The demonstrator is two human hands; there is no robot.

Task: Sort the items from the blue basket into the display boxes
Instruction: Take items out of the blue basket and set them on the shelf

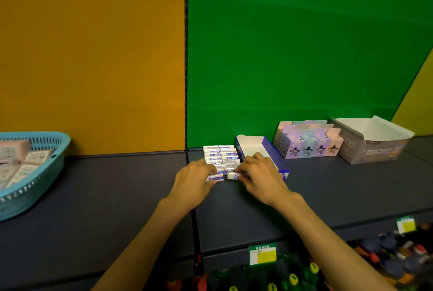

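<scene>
Two rows of small white-and-blue eraser packs (222, 155) lie on the dark shelf (117, 197), left of a blue-and-white display box (274, 152). At the near end of the left row, my left hand (192, 182) pinches one eraser pack (216, 177). On the right row's near end, my right hand (260, 173) pinches another eraser pack (232, 175). The blue basket (44, 173) stands at the far left with pinkish packs inside.
A pastel box with star-print packs (307, 143) and an open grey carton (375, 147) stand at the back right. Orange and green panels form the back wall. Bottles and price tags (262, 254) sit on the shelf below.
</scene>
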